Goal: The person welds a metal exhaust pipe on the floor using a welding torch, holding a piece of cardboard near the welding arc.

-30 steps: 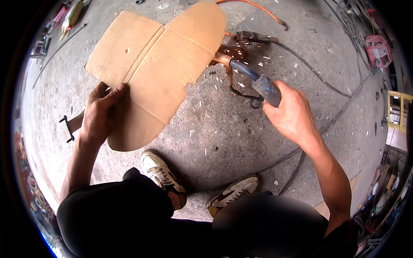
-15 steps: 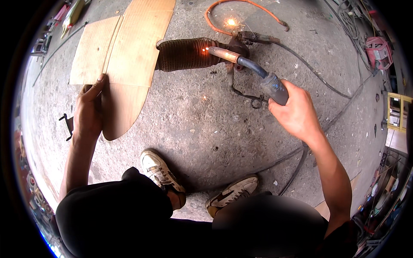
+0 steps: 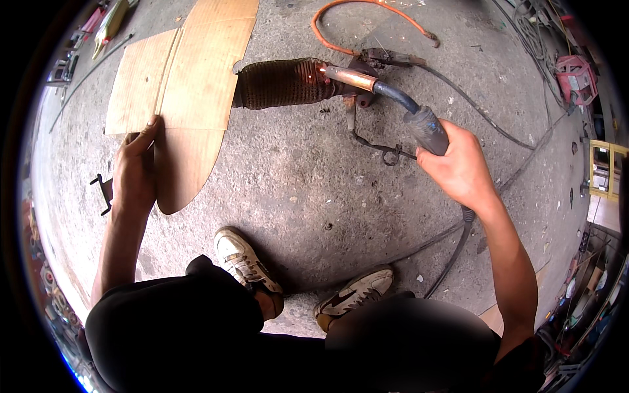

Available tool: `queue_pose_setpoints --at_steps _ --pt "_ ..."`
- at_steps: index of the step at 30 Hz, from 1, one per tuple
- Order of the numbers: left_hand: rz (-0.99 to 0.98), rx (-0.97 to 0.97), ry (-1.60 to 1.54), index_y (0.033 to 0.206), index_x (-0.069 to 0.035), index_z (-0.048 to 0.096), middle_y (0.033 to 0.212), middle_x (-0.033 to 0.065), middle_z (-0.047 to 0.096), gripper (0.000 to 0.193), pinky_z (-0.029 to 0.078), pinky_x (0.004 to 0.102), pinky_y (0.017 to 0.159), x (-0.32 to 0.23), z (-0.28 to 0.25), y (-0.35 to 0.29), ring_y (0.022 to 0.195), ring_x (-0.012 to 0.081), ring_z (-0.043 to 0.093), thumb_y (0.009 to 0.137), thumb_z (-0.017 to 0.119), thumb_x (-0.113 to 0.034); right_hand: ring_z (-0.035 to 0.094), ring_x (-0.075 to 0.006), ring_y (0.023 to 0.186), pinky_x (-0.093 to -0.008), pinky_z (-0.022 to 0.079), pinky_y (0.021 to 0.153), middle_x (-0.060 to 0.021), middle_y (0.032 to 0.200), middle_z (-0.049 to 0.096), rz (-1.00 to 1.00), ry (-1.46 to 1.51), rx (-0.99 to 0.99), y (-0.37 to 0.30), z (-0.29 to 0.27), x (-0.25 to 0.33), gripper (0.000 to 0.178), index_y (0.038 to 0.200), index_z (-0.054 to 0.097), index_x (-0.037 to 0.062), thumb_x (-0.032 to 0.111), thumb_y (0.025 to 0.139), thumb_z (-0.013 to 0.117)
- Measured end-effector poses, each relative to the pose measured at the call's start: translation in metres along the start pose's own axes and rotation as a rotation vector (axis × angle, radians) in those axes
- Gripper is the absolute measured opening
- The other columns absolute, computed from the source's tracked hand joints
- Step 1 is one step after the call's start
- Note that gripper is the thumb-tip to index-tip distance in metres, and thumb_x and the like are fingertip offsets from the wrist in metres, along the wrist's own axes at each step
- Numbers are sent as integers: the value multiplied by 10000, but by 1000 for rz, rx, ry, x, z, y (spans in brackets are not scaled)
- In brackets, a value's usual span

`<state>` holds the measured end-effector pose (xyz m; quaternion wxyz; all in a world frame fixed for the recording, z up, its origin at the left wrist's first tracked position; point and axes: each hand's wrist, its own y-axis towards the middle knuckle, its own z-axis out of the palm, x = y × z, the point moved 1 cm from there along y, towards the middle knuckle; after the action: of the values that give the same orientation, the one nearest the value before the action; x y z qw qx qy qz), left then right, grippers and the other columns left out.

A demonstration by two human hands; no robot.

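My left hand (image 3: pixel 136 171) pinches the lower part of a large piece of cardboard (image 3: pixel 196 78), thumb on top. In my right hand (image 3: pixel 458 164) is a welding torch (image 3: pixel 429 130) with a bent neck and a copper nozzle. Its tip is at the right part of a dark, ribbed metal flex pipe (image 3: pixel 282 84), where small spots glow orange. The pipe lies on the concrete floor, its left end partly behind the cardboard. At its right end sits a rusty flange (image 3: pixel 364 98), partly hidden by the torch. A clamp with a cable (image 3: pixel 393 57) lies against that end.
An orange hose (image 3: pixel 317 26) curves beyond the pipe. Grey cables (image 3: pixel 524 16) and a red crate-like object (image 3: pixel 578 80) are at the far right. A small black bracket (image 3: pixel 103 194) lies left of my left hand. My shoes (image 3: pixel 239 252) are on the floor, near the torch cable (image 3: pixel 452 262).
The torch and my right hand have shifted slightly right and down. Bright sparks beyond the pipe are gone, and the glow is smaller. The cardboard has moved slightly left.
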<state>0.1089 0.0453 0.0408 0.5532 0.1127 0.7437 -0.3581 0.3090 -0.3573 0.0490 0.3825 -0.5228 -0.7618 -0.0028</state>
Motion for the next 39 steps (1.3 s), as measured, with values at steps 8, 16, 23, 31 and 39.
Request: queue_pose_setpoints --at_steps 8,16,23,31,39 --pt "-25 67 39 1034 -16 610 921 23 644 245 459 249 740 5 -13 6 827 87 580 990 687 -245 689 -346 746 -418 531 729 -212 801 675 -40 -10 -9 -1 9 5 258 1006 649 -27 141 813 682" --pt "-73 103 42 1088 -30 615 1004 6 613 210 426 237 840 3 -1 -2 933 80 549 1018 646 -225 692 -364 786 -443 528 749 -217 817 676 -7 -53 25 2 11 7 272 1018 636 -23 155 818 682" --pt "-127 98 -17 1084 -21 629 966 15 630 210 451 243 811 11 -18 12 882 95 575 1019 640 -221 686 -364 774 -446 526 750 -207 811 673 -33 -47 28 5 14 9 262 1009 628 -24 152 823 681" --pt "-76 27 -2 970 -23 632 886 20 626 239 442 248 720 3 -6 -2 779 91 560 993 680 -256 679 -355 761 -438 523 741 -201 809 670 -9 -56 41 5 14 10 272 1030 635 -28 145 825 678" --pt "-56 97 70 1166 42 599 1109 87 670 308 473 284 880 -4 9 -12 996 139 622 991 675 -200 681 -391 780 -452 522 741 -215 808 670 -3 -75 26 3 12 15 253 1001 628 -21 154 825 676"
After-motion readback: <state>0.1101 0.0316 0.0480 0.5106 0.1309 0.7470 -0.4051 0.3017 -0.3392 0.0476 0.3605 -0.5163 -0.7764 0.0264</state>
